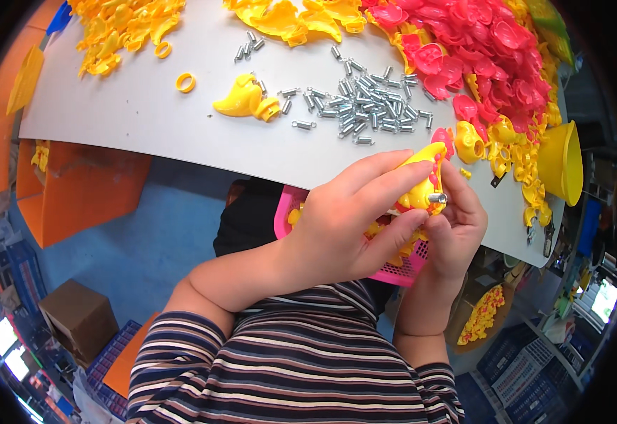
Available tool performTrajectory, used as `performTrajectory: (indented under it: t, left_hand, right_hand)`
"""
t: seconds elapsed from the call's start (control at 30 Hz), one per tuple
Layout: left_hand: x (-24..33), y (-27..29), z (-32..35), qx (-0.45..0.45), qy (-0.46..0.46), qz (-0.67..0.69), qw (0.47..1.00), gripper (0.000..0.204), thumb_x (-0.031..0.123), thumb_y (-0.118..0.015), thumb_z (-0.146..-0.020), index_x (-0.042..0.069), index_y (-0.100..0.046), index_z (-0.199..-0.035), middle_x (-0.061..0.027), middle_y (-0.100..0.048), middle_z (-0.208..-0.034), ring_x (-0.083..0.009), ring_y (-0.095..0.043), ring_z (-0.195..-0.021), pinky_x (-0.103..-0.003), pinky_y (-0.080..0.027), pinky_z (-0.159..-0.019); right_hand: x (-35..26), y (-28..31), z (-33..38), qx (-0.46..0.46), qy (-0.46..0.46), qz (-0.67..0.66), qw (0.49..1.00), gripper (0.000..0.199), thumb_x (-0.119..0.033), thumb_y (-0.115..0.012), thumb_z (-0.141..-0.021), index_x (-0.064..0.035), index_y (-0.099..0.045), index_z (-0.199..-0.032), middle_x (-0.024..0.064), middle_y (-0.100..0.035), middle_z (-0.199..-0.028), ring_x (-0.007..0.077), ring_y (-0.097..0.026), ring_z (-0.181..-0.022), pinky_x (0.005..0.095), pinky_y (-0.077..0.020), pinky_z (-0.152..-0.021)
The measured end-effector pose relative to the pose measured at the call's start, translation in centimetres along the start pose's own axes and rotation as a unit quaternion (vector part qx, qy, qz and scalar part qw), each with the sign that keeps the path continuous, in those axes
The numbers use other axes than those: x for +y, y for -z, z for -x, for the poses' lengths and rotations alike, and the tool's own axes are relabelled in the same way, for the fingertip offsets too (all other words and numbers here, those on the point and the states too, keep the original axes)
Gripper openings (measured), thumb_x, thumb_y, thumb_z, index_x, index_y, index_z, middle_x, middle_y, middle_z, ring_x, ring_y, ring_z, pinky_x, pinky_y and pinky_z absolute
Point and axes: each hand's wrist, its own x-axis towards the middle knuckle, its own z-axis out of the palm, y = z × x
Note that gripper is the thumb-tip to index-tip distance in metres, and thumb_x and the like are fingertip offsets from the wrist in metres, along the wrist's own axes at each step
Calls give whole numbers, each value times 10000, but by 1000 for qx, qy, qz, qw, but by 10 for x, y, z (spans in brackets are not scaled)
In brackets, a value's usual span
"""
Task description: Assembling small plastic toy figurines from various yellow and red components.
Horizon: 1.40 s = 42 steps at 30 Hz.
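Note:
My left hand (pixel 354 219) and my right hand (pixel 457 226) together grip a yellow plastic toy part (pixel 421 187) with a pink piece on its far side, above a pink basket (pixel 401 270) on my lap. A small metal spring (pixel 437 198) sits at the part's edge under my right thumb. Another yellow part (pixel 246 100) lies on the white table (pixel 132 116). A heap of several loose metal springs (pixel 368 106) lies beyond my hands.
Pink plastic shells (pixel 478 49) are piled at the table's far right, yellow shells (pixel 121 25) at the far left and centre. A yellow funnel-shaped cup (pixel 562 162) and a yellow ring (pixel 185 83) lie on the table. Orange crates (pixel 75 191) stand to the left.

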Motion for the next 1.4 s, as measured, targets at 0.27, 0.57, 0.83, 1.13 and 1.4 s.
performTrajectory:
  t: [0.27,0.57,0.83,1.13,1.4]
  left_hand:
    - [3,0,2,-5,10,4,1000,449,50,-711,-845,-5,-577,-1270,-248,-602,-1217,-340,-646,-1065,-365,-534,-888]
    - [7,-2,5,12,-4,-6,1000,438,63,-718,-834,-8,-596,-1249,-228,-602,-1207,-332,-648,-1054,-359,-544,-876]
    - [3,0,9,-15,40,93,995,502,54,-704,-858,-32,-511,-1313,-227,-595,-1212,-281,-632,-1094,-348,-529,-907]
    - [-10,0,3,8,208,291,934,416,-17,-636,-903,-52,-451,-1274,-192,-586,-1215,-198,-581,-1167,-311,-495,-974]
    - [-24,3,7,2,205,379,902,412,72,-677,-895,-32,-532,-1266,-159,-584,-1256,-225,-577,-1163,-357,-472,-1001]
  right_hand:
    - [5,3,0,-2,7,-8,1000,772,-102,-807,-778,179,-385,-1361,300,-535,-1313,304,-563,-1223,364,-475,-1022]
    - [1,5,3,14,-2,33,999,857,-223,-873,-725,172,-422,-1337,271,-576,-1271,287,-600,-1175,356,-486,-1005]
    - [3,-15,-5,29,29,-12,999,749,-210,-874,-719,118,-494,-1275,319,-546,-1294,312,-585,-1193,390,-484,-1014]
    - [3,-16,-9,-63,101,257,959,692,-97,-875,-677,25,-546,-1273,289,-553,-1312,345,-561,-1226,416,-448,-1043]
    - [-6,-8,0,-32,-67,88,993,619,4,-783,-785,127,-482,-1311,197,-639,-1162,214,-658,-1031,299,-545,-887]
